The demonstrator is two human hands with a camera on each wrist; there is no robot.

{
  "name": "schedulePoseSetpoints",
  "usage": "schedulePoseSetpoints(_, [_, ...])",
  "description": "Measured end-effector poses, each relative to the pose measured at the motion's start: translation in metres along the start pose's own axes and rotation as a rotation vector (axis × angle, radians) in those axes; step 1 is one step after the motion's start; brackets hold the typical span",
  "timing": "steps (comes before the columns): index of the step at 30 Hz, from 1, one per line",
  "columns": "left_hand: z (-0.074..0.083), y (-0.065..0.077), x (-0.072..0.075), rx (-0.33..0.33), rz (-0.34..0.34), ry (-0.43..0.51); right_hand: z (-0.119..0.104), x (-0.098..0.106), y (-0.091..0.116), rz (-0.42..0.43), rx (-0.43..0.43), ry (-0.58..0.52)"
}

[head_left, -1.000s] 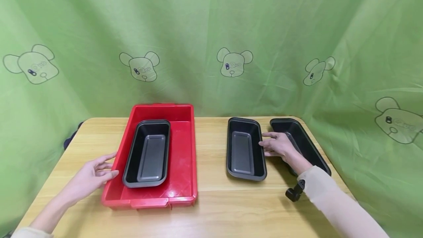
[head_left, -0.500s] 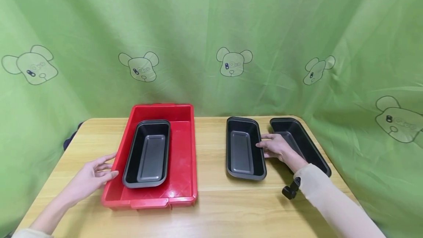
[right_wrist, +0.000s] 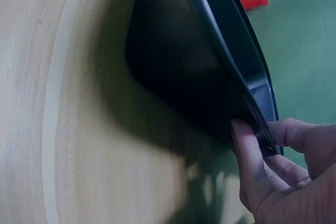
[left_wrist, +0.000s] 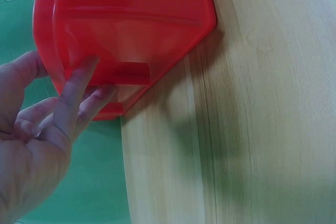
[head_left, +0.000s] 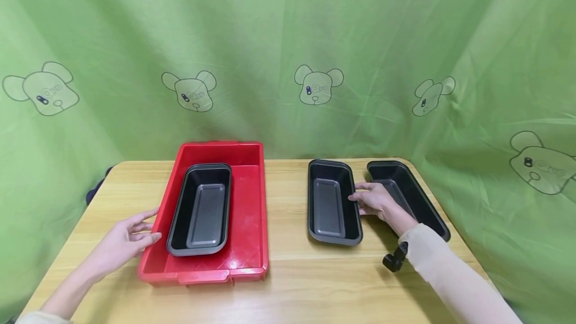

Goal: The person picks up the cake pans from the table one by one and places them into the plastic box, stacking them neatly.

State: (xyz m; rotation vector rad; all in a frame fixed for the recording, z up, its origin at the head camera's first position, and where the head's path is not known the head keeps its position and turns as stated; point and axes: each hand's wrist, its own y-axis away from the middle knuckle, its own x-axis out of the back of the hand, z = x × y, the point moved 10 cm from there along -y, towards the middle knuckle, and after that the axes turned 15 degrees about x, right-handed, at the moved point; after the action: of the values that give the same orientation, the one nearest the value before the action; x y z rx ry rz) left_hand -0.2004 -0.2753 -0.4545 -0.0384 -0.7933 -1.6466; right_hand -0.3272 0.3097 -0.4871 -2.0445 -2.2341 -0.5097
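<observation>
My left hand (head_left: 119, 244) holds the left side wall of a red plastic tray (head_left: 247, 204), thumb at the rim. In the left wrist view its fingers (left_wrist: 73, 98) lie along the outer wall. Inside the tray sits a dark loaf pan (head_left: 208, 214), toward its left side. My right hand (head_left: 375, 200) pinches the right rim of a second loaf pan (head_left: 328, 206), to the right of the tray. Thumb inside and fingers below the rim show in the right wrist view, where that pan's dark outer wall (right_wrist: 173, 51) stands over its shadow.
A third dark loaf pan (head_left: 420, 196) lies at the table's right edge, partly behind my right hand and wrist. The wooden table (head_left: 297, 284) ends at a green curtain (head_left: 279, 54) printed with bear heads. A small black device (head_left: 393, 261) hangs under my right wrist.
My right hand has moved slightly left and now has its thumb over the second pan's rim; that pan has shifted slightly left. My left hand and the tray stay in place.
</observation>
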Motion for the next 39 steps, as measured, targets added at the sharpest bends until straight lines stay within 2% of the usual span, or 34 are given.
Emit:
schedulePoseSetpoints(9, [0.001, 0.0, -0.001, -0.02, 0.001, 0.003, 0.005, -0.002, 0.0, -0.025, -0.004, -0.055])
schedulePoseSetpoints(17, [0.001, 0.0, -0.003, -0.011, -0.019, 0.006, 0.0, 0.001, 0.01, -0.029, 0.005, -0.069])
schedulePoseSetpoints(27, [-0.001, 0.001, -0.001, 0.003, -0.009, -0.015, -0.016, 0.011, 0.026, -0.037, 0.031, -0.09])
schedulePoseSetpoints(39, [0.002, 0.006, -0.001, -0.011, -0.002, -0.035, -0.046, 0.008, 0.04, -0.053, 0.061, -0.088])
